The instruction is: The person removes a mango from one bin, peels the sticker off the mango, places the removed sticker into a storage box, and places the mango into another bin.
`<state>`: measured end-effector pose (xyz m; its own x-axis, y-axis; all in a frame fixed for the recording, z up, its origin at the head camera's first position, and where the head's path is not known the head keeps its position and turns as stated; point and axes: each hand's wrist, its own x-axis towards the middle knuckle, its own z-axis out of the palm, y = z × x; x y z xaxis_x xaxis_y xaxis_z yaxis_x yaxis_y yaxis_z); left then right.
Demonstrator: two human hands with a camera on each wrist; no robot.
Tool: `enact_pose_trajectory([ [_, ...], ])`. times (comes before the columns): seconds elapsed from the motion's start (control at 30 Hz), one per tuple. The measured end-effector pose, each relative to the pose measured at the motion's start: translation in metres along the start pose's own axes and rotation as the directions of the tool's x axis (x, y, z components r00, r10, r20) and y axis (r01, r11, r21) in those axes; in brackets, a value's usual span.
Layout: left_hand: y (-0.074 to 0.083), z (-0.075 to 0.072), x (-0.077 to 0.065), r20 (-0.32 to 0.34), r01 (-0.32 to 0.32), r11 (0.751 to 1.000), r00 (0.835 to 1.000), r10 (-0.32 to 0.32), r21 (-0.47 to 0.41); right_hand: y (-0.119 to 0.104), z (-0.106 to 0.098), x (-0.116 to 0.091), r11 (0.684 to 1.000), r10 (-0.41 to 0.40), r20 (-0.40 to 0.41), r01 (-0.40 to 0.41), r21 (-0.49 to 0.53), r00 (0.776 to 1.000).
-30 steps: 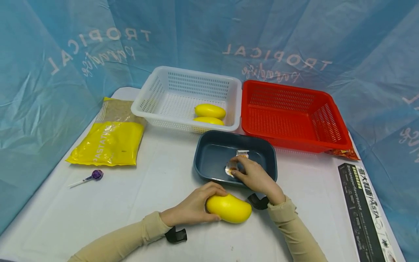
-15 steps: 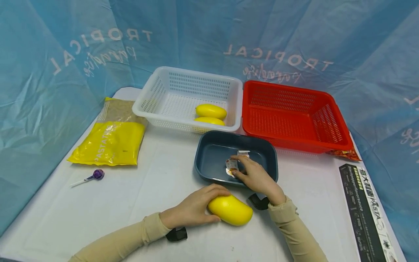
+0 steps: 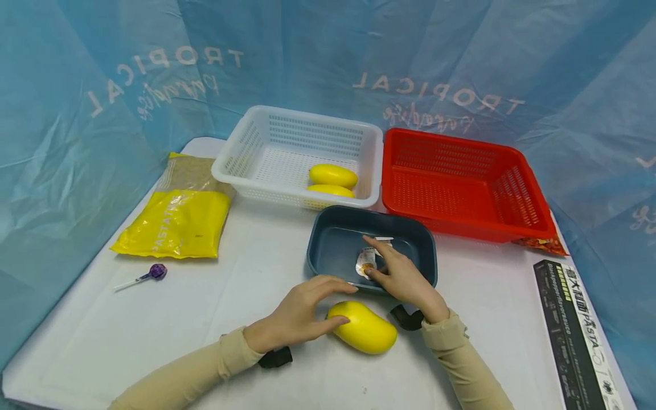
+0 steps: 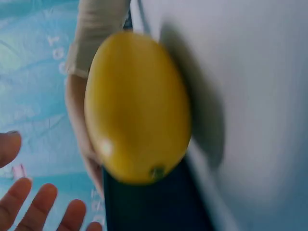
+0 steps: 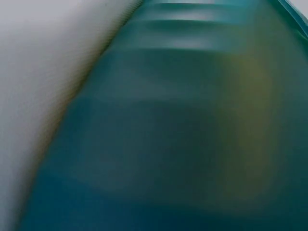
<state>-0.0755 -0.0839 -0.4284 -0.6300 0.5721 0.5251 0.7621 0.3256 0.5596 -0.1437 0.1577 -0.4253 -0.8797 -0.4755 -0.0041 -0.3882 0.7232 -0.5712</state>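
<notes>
A yellow mango (image 3: 368,330) lies on the white table in front of the dark blue tray (image 3: 328,253). My left hand (image 3: 299,313) hovers at its left end, thumb and fingers spread. In the left wrist view, a gap shows between the fingertips (image 4: 41,202) and the mango (image 4: 137,110). Over the tray is my right hand (image 3: 405,279), fingers loosely extended, thumb beside a printed label (image 3: 366,261) on the tray floor. The right wrist view is filled by the tray's blurred dark wall (image 5: 159,125); no fingers show there.
Behind the tray stand a white basket (image 3: 241,182) holding two mangoes (image 3: 333,175) and a red basket (image 3: 461,230). A yellow pasta bag (image 3: 179,225) and a purple lollipop (image 3: 156,271) lie left. A black pasta box (image 3: 569,319) lies along the right edge.
My left hand has let go of the mango and lifted slightly, its fingers spreading. The right hand's fingers have straightened a little over the tray. The view has shifted slightly.
</notes>
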Motion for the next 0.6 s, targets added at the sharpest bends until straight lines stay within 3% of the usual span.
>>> enact_pose_trajectory([
  [0.1,-0.008,-0.008,0.004,-0.109,-0.021,0.999,0.994,0.018,-0.032,-0.001,0.0,0.0,1.0,-0.002,-0.011,0.002,0.009,1.0],
  [0.3,-0.028,-0.028,0.009,-0.227,0.1,0.988,0.966,-0.125,-0.118,-0.004,0.001,-0.004,1.0,-0.019,-0.042,0.019,0.007,0.999],
  [0.37,-0.034,-0.035,0.01,-0.262,0.152,0.978,0.947,-0.186,-0.145,-0.005,0.001,-0.006,0.999,-0.035,-0.064,0.034,-0.019,0.997],
  [0.5,-0.033,-0.05,0.016,-0.321,0.266,0.943,0.892,-0.32,-0.199,-0.009,0.001,-0.013,0.993,-0.104,-0.129,0.097,-0.06,0.986],
  [0.6,-0.041,-0.054,0.017,-0.346,0.321,0.923,0.859,-0.377,-0.211,-0.012,0.0,-0.017,0.98,-0.196,-0.196,0.184,-0.077,0.961],
])
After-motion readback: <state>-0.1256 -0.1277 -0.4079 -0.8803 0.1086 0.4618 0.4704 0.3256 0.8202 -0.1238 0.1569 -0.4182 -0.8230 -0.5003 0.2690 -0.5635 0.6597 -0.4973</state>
